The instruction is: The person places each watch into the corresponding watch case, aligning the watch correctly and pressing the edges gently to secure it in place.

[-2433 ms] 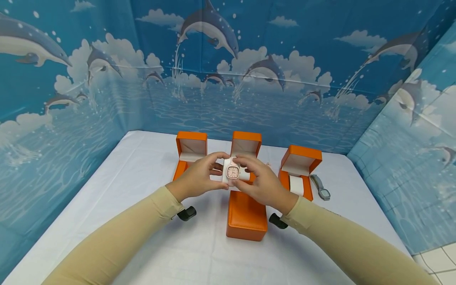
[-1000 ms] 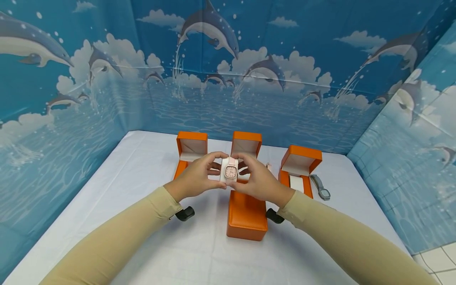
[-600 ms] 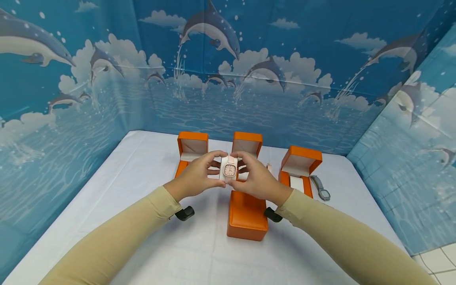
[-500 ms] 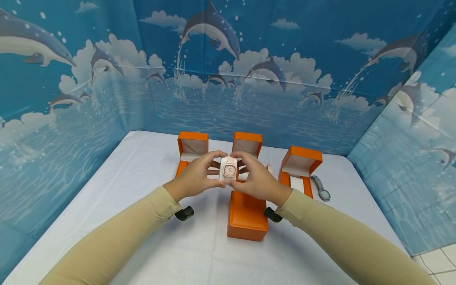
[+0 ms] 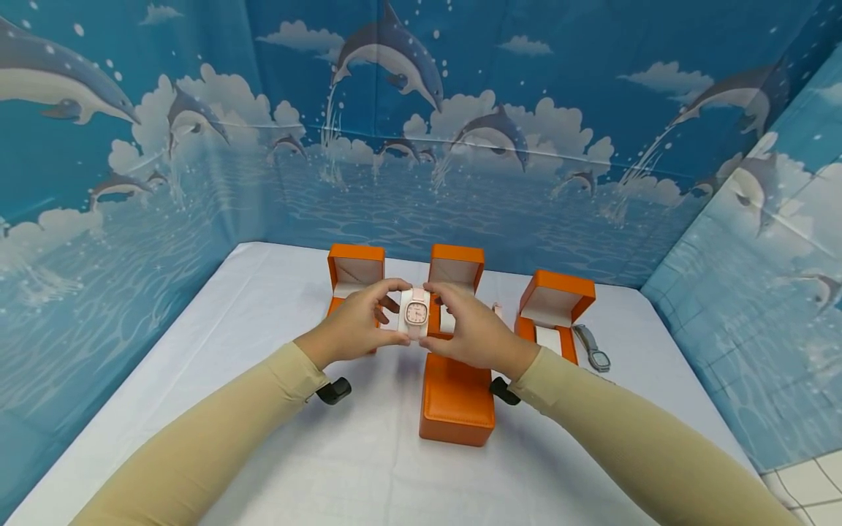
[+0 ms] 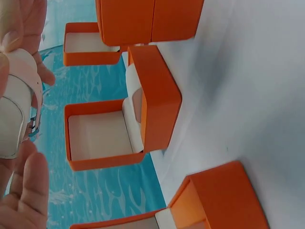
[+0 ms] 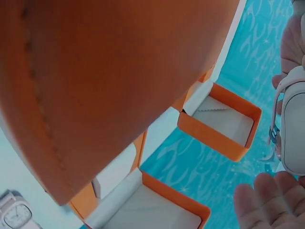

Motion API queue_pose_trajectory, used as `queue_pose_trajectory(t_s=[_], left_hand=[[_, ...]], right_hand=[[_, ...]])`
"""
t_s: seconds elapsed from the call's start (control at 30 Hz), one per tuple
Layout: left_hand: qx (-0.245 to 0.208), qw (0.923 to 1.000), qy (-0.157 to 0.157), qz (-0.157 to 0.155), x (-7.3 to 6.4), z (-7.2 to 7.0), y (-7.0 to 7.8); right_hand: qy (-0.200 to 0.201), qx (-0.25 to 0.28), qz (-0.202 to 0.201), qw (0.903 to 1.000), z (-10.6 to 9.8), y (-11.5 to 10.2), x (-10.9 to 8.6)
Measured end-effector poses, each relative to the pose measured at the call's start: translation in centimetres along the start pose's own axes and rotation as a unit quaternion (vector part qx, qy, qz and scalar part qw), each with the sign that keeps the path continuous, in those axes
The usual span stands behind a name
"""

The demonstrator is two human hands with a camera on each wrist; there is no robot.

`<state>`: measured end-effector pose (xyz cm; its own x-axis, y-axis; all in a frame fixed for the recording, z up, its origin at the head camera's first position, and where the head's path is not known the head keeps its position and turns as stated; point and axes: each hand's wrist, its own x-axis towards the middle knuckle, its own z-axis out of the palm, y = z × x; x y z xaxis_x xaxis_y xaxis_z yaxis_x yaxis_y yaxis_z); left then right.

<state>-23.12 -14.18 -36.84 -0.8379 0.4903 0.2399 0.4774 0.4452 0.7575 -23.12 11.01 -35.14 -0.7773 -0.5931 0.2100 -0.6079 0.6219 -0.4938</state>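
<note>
The left hand (image 5: 349, 323) and the right hand (image 5: 476, 327) share a pinching grip, thumbs and fingers on opposite edges of a white oblong cushion (image 7: 295, 131) held above the white cloth-covered worktop (image 5: 316, 460). Strapped round that cushion is a pale pink watch (image 5: 416, 313) with a rounded-square dial facing the person. A closed orange leather-look box (image 5: 457, 402) sits nearer the person, while three orange white-lined boxes with raised lids (image 5: 456, 272) stand farther back, a grey watch (image 5: 597, 356) lying beside the rightmost.
</note>
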Motion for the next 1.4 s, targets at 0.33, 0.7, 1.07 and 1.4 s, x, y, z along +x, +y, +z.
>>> queue_pose_trajectory(t_s=[0.33,0.7,1.07,1.4], left_hand=[[0.023,0.9993,0.006,-0.029,-0.2,-1.0,-0.6],[0.019,0.9986,-0.018,-0.045,-0.4,-2.5,-1.9],[0.014,0.9967,-0.033,-0.073,-1.0,-4.1,-3.2],[0.026,0.9943,-0.032,-0.098,-1.6,-5.6,-4.3]], right_hand=[[-0.013,-0.075,0.013,0.9970,0.1,-0.7,1.2],[-0.043,-0.135,0.014,0.9898,0.5,-2.0,3.4],[-0.071,-0.149,0.006,0.9863,1.9,-2.5,6.1],[-0.115,-0.178,0.031,0.9768,2.9,-3.7,8.1]])
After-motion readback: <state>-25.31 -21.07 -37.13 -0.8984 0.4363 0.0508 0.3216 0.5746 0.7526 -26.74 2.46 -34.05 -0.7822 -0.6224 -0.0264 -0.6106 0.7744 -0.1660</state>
